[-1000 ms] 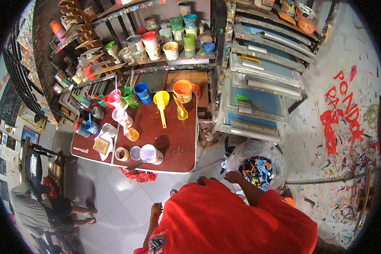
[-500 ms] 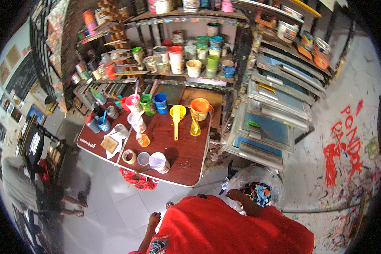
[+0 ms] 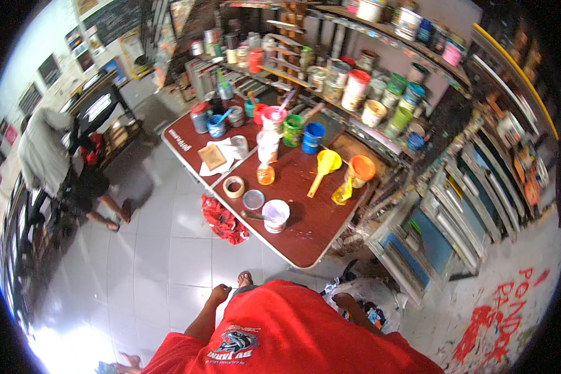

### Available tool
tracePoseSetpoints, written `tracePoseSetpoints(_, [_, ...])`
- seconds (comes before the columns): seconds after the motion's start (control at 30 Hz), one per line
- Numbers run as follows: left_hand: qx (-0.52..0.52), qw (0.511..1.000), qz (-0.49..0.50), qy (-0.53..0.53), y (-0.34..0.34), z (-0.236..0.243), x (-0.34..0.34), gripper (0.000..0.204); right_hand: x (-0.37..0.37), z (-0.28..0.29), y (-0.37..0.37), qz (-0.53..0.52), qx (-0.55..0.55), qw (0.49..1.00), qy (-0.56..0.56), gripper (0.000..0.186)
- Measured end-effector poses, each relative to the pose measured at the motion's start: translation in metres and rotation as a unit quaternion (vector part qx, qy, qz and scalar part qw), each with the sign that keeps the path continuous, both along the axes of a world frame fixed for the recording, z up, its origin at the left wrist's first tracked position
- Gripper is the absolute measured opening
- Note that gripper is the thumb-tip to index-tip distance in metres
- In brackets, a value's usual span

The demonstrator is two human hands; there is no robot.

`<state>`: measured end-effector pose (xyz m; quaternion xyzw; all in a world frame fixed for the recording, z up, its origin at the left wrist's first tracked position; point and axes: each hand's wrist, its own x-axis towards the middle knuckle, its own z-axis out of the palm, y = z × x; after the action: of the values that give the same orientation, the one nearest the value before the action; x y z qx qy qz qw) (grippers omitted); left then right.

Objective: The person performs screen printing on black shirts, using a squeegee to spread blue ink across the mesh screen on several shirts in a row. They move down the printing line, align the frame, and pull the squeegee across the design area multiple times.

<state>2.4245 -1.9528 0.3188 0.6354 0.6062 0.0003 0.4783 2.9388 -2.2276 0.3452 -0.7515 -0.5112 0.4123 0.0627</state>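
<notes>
Beside my red shirt hangs my left hand [image 3: 219, 293], its fingers loosely curled with nothing seen in them. My right hand [image 3: 343, 301] hangs low on the other side, fingers curled in, in front of a clear plastic bag [image 3: 389, 298] of cloth scraps; whether it touches the bag I cannot tell. Ahead stands a dark red table [image 3: 315, 240]. Near its front edge are a white tub of pale purple paint [image 3: 277, 219], a roll of tape [image 3: 234, 195] and a round translucent lid [image 3: 253, 200]. A yellow scoop-like tool [image 3: 325, 167] lies farther back.
Paint pots, including a blue one [image 3: 313, 140] and an orange one [image 3: 359, 169], crowd the table's back. Shelves of paint tubs [image 3: 356, 90] rise behind. Framed screens [image 3: 433, 240] stand at the right. A red cloth [image 3: 221, 221] hangs below the table edge. Another person [image 3: 53, 146] bends at far left.
My view has turned to the right, so the table appears slanted and more floor shows at the left. Both hands still hang low; the person at far left now appears higher in view.
</notes>
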Motion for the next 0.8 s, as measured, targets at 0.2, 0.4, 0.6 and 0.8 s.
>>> tracePoseSetpoints(0.2, [0.027, 0.999, -0.007, 0.032, -0.009, 0.052, 0.019, 0.047, -0.005, 0.045, 0.011, -0.033, 0.036, 0.999, 0.022, 0.044])
tracePoseSetpoints(0.4, [0.016, 1.0, 0.018, 0.004, -0.019, 0.045, 0.019, 0.05, 0.008, 0.027, 0.031, 0.008, -0.016, 0.999, 0.04, 0.042])
tracePoseSetpoints(0.6, [0.008, 0.999, 0.024, 0.031, -0.026, 0.043, 0.013, 0.052, 0.011, 0.022, 0.052, 0.037, -0.042, 0.997, 0.045, 0.043])
tracePoseSetpoints(0.8, [0.006, 0.999, 0.025, 0.029, -0.012, 0.039, -0.014, 0.053, -0.011, 0.026, 0.076, 0.032, -0.044, 0.997, 0.051, 0.047])
